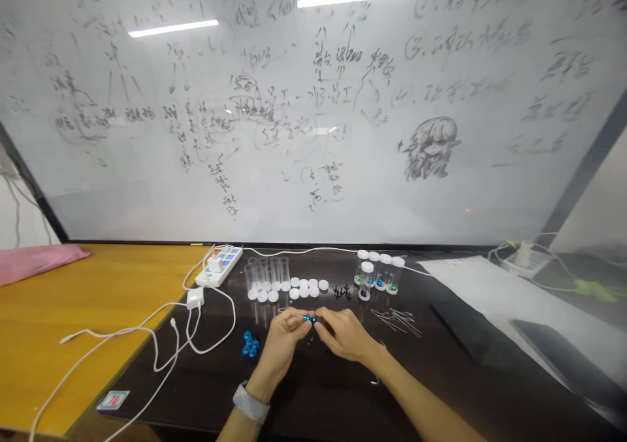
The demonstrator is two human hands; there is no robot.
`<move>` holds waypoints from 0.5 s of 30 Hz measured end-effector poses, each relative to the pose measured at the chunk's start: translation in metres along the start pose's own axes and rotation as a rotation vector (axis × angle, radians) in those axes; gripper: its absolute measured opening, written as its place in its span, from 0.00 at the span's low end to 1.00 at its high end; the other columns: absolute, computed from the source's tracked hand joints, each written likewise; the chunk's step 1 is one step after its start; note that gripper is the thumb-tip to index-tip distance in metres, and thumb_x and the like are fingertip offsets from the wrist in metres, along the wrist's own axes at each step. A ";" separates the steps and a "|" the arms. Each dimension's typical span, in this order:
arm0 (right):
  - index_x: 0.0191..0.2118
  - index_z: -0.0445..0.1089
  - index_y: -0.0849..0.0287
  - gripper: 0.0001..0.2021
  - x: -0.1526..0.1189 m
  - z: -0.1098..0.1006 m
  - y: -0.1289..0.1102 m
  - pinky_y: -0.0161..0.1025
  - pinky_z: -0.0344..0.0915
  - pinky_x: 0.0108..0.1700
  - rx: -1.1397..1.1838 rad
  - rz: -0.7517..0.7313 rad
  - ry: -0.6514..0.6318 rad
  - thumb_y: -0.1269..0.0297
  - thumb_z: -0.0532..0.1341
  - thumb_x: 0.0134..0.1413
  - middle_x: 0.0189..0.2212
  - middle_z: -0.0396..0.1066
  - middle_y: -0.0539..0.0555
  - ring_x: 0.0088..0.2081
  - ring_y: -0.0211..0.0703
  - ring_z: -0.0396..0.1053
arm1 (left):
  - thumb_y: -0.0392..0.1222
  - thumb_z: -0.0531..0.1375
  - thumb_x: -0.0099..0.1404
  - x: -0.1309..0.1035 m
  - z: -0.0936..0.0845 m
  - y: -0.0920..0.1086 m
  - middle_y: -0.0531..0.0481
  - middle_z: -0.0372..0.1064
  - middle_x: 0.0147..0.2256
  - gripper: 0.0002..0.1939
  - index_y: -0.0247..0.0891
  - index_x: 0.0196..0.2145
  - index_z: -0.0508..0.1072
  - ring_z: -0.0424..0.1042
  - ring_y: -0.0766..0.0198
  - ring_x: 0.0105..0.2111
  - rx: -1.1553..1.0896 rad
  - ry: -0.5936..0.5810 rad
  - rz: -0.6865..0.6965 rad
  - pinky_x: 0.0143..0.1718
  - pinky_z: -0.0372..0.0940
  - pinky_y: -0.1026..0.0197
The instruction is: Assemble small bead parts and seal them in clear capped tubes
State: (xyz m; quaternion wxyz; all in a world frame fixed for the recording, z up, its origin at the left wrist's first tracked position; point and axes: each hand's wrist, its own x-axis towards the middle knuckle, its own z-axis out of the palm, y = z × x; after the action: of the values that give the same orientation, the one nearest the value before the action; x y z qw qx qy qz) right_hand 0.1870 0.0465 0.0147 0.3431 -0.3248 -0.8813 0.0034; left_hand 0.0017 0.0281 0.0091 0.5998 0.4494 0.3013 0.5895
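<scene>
My left hand (284,337) and my right hand (347,334) meet above the dark table, fingertips nearly touching. Each pinches a small shiny blue piece (314,319) between thumb and forefinger; I cannot tell whether these are two parts or one. A thin pale stick or wire (296,315) lies along my left fingers. Left of my left hand sits a cluster of shiny blue balls (251,346). Behind the hands are white round caps (304,288), small black branched pieces (341,292) and clear tubes (267,275) standing on white caps.
Capped clear vials (379,273) with green and blue contents stand at the back right. Loose thin wires (399,321) lie nearer. A power strip (219,266) and white cables (161,357) occupy the left. A dark phone (563,357) rests on white paper (477,279) at right.
</scene>
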 end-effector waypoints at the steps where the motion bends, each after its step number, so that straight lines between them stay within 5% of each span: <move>1: 0.41 0.65 0.57 0.07 0.000 0.003 -0.001 0.35 0.55 0.28 0.000 0.012 0.001 0.63 0.51 0.68 0.26 0.72 0.50 0.25 0.40 0.71 | 0.38 0.74 0.51 0.000 0.000 0.000 0.43 0.80 0.38 0.13 0.35 0.34 0.78 0.77 0.59 0.40 0.017 0.007 0.014 0.44 0.67 0.62; 9: 0.38 0.67 0.56 0.10 0.002 0.012 -0.009 0.34 0.56 0.31 0.217 0.164 0.017 0.59 0.52 0.68 0.24 0.69 0.48 0.25 0.38 0.67 | 0.43 0.73 0.53 0.001 0.001 0.001 0.47 0.78 0.34 0.15 0.36 0.37 0.78 0.76 0.60 0.38 0.097 0.076 0.070 0.43 0.67 0.61; 15: 0.45 0.71 0.57 0.19 0.011 0.010 0.009 0.34 0.60 0.25 0.818 0.462 0.134 0.47 0.53 0.66 0.29 0.68 0.50 0.24 0.38 0.64 | 0.41 0.71 0.57 -0.004 0.004 0.007 0.46 0.75 0.38 0.23 0.36 0.50 0.75 0.76 0.61 0.39 -0.116 -0.114 -0.225 0.41 0.66 0.62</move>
State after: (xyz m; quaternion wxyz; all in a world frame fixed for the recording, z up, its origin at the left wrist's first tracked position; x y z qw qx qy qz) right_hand 0.1798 0.0618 0.0118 0.4894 -0.3502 -0.6880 0.4056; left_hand 0.0019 0.0223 0.0164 0.7034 0.4101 0.2806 0.5083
